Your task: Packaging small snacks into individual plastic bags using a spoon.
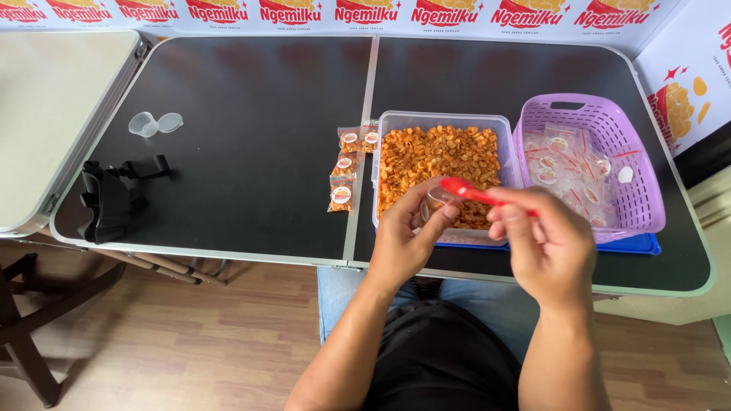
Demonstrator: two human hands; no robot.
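My left hand (pixel 407 236) holds a small clear plastic pouch (pixel 439 199) over the near edge of a clear tub (pixel 396 122) full of orange snack pieces. In my right hand (pixel 544 240) is a red spoon (pixel 466 190), gripped by its handle, with its bowl at the pouch's mouth. Several filled small pouches (pixel 346 164) with round labels lie on the black table left of the tub. To the right of the tub stands a purple basket (pixel 647 183) holding empty labelled pouches.
The black folding table (pixel 244 152) has a centre seam. A small clear cup with lid (pixel 154 123) and a black clamp-like object (pixel 110 198) lie at its left. A beige table (pixel 53 106) adjoins on the left. A blue lid (pixel 632 245) lies under the basket.
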